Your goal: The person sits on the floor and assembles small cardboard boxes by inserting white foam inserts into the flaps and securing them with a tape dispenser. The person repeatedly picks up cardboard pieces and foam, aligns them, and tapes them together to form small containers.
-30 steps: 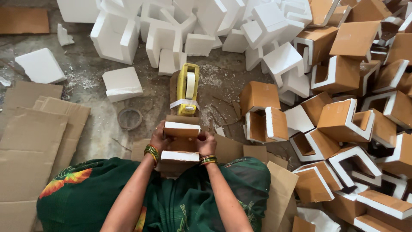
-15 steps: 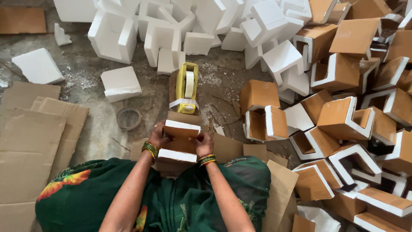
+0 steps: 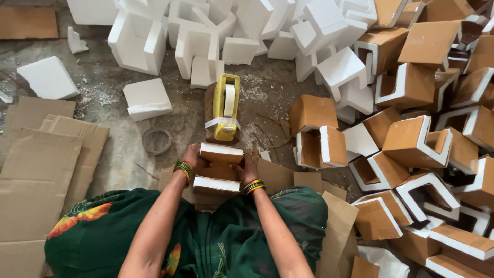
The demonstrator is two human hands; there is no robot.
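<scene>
1. Honestly, only the head view here, so everything comes from it; the left hand and right hand are clamped on opposite sides of a cardboard-faced foam corner block, held just above the lap, right in front of the green garment.
2. Risk-wise, I'd say the squeeze is the weak spot; foam crumbles, and pressing too hard at the edges could chip it or peel the brown facing; crumbs already litter the concrete floor.
3. The yellow tape dispenser stands just beyond the block, nearly touching; a shove forward could tip it over.
4. The pile of finished blocks sits close on the right; an elbow swing might knock it.
5. Orientation: the block's long axis runs away from the person toward the dispenser; its white foam edges lie crosswise at near and far ends; the open U looks to face upward, though I can't tell for sure.
</scene>
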